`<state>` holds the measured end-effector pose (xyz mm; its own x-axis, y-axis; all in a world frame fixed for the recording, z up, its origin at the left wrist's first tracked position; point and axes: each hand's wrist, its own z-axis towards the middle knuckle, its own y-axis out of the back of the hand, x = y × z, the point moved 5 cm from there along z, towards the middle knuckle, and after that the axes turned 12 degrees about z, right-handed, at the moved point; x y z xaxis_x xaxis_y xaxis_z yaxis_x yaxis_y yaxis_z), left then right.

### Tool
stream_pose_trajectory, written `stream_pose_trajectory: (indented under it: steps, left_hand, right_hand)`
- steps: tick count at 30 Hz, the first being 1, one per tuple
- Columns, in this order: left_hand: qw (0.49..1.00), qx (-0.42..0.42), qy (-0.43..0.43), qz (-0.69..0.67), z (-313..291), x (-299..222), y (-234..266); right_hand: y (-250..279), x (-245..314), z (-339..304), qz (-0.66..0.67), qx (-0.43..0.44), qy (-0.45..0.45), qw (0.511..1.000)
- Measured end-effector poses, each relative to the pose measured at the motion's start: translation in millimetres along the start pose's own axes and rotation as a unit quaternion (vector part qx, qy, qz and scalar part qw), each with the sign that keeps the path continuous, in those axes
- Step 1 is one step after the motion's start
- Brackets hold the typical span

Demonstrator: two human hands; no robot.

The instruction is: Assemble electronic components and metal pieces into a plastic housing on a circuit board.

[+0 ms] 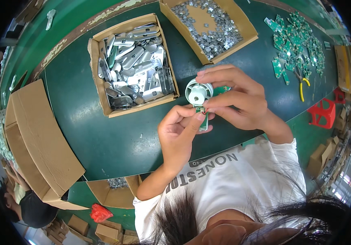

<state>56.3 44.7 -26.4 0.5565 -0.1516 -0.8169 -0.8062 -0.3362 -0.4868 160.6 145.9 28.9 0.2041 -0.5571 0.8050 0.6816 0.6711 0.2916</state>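
A small white round fan unit (196, 93), its motor hub facing up, is between my two hands above the table. A narrow green circuit board (204, 124) extends below it, with a short red wire at their joint. My left hand (176, 136) is closed on the board, thumb on top near the wire. My right hand (241, 98) is closed around the fan from the right. Its upper fingers rest on the far rim, while thumb and index finger pinch close to the wire. Whether they grip the wire itself is hidden. Part of another green board (223, 89) shows behind the right fingers.
A cardboard box (98, 90) of shiny metal plates stands ahead left, beside a shallow carton (248, 36) of small metal parts. Loose green circuit boards (302, 45) and yellow-handled pliers (303, 89) lie right. An open carton (40, 130) borders the left edge; a red stool (323, 114) stands beyond.
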Motion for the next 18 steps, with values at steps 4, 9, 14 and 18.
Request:
stream_pose_trajectory:
  steps: [4,9,14,18]
  left_hand:
    - [0.999,-0.035,0.016,0.036,-3,2,2]
    - [0.998,-0.053,-0.025,0.032,-2,-4,2]
    - [0.996,-0.031,0.033,0.082,-6,-9,-3]
    - [0.995,0.026,0.093,0.013,-4,7,-1]
  right_hand:
    - [-1,1,3,-0.042,0.007,0.006,0.999]
    - [-1,14,5,-0.182,0.037,0.077,0.98]
    - [-3,25,3,-0.225,0.052,0.123,0.965]
    - [-6,24,1,-0.205,0.087,0.149,0.963]
